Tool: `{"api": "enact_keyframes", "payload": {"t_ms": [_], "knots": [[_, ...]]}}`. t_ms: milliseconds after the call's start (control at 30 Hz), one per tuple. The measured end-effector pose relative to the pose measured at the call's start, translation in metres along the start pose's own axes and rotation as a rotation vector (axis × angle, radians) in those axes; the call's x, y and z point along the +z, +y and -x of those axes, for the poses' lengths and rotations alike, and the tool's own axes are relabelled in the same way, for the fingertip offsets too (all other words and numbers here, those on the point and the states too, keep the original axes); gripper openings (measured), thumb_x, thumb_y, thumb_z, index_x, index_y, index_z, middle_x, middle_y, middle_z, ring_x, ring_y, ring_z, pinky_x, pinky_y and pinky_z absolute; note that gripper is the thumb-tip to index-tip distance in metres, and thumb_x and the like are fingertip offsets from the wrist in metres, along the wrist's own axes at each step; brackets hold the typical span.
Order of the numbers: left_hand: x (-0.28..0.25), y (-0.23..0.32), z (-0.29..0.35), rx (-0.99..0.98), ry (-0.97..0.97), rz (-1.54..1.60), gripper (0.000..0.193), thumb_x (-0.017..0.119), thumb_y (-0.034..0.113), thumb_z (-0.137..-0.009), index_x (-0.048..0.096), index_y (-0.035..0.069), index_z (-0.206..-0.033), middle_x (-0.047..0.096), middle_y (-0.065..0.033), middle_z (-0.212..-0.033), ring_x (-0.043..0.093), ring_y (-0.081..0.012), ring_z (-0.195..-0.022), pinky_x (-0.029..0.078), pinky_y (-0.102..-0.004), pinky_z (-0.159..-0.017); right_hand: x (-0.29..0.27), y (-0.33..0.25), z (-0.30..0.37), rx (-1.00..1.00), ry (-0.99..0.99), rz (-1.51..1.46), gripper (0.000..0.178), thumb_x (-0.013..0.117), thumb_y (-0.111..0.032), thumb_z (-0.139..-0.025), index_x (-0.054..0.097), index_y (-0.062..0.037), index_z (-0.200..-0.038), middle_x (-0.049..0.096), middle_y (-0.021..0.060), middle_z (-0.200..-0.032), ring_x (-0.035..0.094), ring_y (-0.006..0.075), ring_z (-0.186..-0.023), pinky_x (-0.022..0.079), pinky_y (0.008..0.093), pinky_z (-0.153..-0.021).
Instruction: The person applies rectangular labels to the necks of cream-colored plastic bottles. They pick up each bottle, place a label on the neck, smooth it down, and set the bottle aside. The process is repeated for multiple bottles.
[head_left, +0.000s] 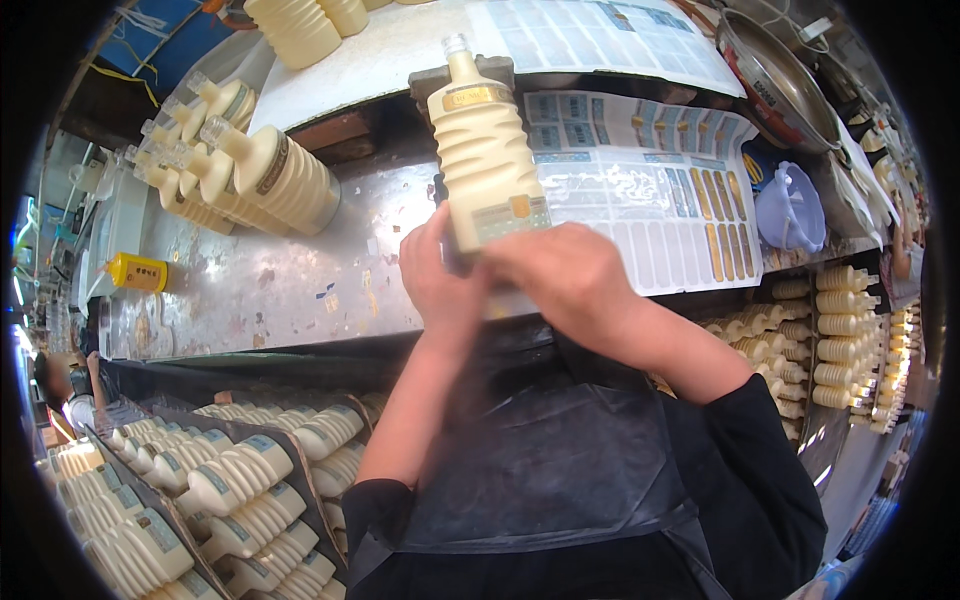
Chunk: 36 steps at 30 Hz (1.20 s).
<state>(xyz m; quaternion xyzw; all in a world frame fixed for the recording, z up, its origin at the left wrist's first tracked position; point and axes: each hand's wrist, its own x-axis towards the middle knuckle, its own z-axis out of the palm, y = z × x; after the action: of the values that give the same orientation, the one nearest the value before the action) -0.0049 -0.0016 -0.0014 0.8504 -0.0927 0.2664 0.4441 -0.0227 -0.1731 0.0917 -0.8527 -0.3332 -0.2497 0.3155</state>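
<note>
A cream bottle (485, 150) with wavy ridges and a clear neck lies tilted on a dark block-like rest (415, 82), its neck pointing away from me. It carries a gold label near the shoulder and a pale green label (512, 215) with a gold emblem near the base. My left hand (440, 275) grips the bottle's base from the left side. My right hand (570, 275) is closed at the base's right corner, just below the pale label. Its fingertips are hidden, so what they pinch, if anything, does not show.
Sheets of gold and blue stickers (650, 210) lie right of the bottle, beside a lilac bucket (790, 205). Several cream bottles (285, 180) stand at the left, near a yellow container (138, 272). Racks of labelled bottles (235, 475) sit below the metal table (260, 300).
</note>
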Motion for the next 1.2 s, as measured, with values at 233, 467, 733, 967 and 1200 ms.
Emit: {"api": "enact_keyframes", "payload": {"t_ms": [233,467,733,967,1200], "knots": [[0.0,0.002,-0.02,-0.395,-0.149,0.324,0.079,0.067,0.046,-0.091,0.045,-0.005,-0.147,0.058,-0.0204,-0.121,0.052,-0.0364,-0.117,0.04,-0.0473,-0.106,0.0,0.006,-0.005,0.556,0.097,-0.128,0.021,0.073,-0.01,-0.091,0.068,-0.0041,-0.111,0.074,0.0143,-0.081,0.073,0.0245,-0.069,0.057,0.0333,-0.064],[0.013,0.002,-0.019,-0.301,-0.132,0.131,0.061,0.051,0.035,-0.102,0.046,-0.007,-0.147,0.054,-0.0235,-0.125,0.047,-0.037,-0.123,0.035,-0.0463,-0.111,-0.004,0.031,0.016,0.847,0.026,-0.119,0.025,0.07,-0.021,-0.089,0.065,-0.0063,-0.109,0.067,0.0166,-0.067,0.068,0.0359,-0.063,0.052,0.0438,-0.059],[0.011,0.015,-0.024,-0.399,-0.183,0.083,0.059,0.047,0.033,-0.106,0.046,-0.008,-0.147,0.053,-0.025,-0.131,0.046,-0.0376,-0.126,0.034,-0.0462,-0.112,0.007,0.011,0.014,0.688,0.063,-0.194,0.023,0.071,-0.015,-0.091,0.064,-0.0072,-0.112,0.051,0.0053,-0.054,0.048,0.0137,-0.047,0.039,0.0322,-0.05],[0.013,-0.001,-0.017,-0.274,-0.147,0.206,0.056,0.047,0.03,-0.105,0.046,-0.006,-0.148,0.053,-0.0241,-0.13,0.047,-0.0376,-0.124,0.034,-0.0453,-0.111,0.0,0.045,0.034,0.935,0.082,-0.35,0.022,0.07,-0.015,-0.094,0.065,-0.0047,-0.112,0.057,0.0009,-0.055,0.047,0.0044,-0.054,0.039,0.0284,-0.054],[0.002,0.003,-0.006,0.027,-0.079,-0.034,0.069,0.064,0.03,-0.094,0.045,-0.003,-0.151,0.058,-0.0191,-0.127,0.05,-0.0341,-0.123,0.035,-0.0461,-0.107,0.001,0.016,0.014,0.658,0.112,-0.344,0.022,0.07,-0.012,-0.093,0.065,-0.0061,-0.113,0.059,0.0026,-0.057,0.052,0.0063,-0.051,0.04,0.027,-0.051]]}}
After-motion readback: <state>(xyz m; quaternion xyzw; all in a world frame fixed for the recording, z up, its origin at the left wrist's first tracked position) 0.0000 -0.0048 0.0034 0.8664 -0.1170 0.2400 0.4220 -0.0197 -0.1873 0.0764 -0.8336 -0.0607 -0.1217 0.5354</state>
